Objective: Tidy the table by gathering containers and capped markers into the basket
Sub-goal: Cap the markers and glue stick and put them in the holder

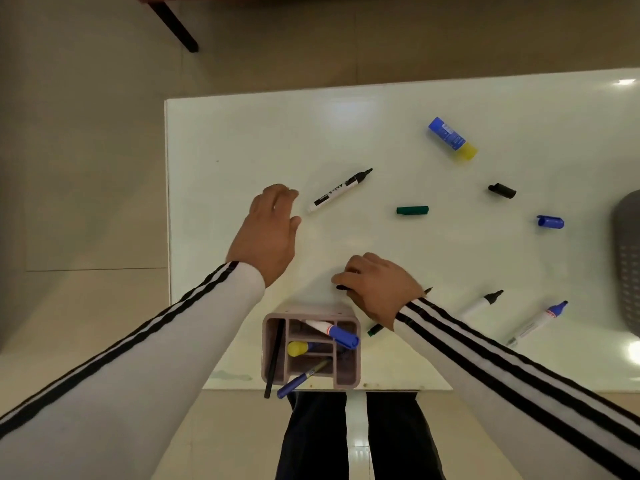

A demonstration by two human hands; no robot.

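My left hand [266,230] hovers with relaxed fingers, holding nothing, just left of an uncapped black marker [339,192] on the white table [242,133]. My right hand [377,289] curls down onto a dark marker [342,287] lying on the table; most of it is hidden under my palm, and a black tip pokes out by my wrist. A green marker end [375,330] shows under my right forearm. A green cap [412,210], a black cap [502,190] and a blue cap [550,221] lie loose. The grey basket [628,265] sits at the right edge.
A blue glue stick with a yellow cap [452,138] lies at the back right. Uncapped black [479,303] and blue [536,322] markers lie to the right of my right arm. A pinkish desk organizer [346,379] holding pens stands at the front edge.
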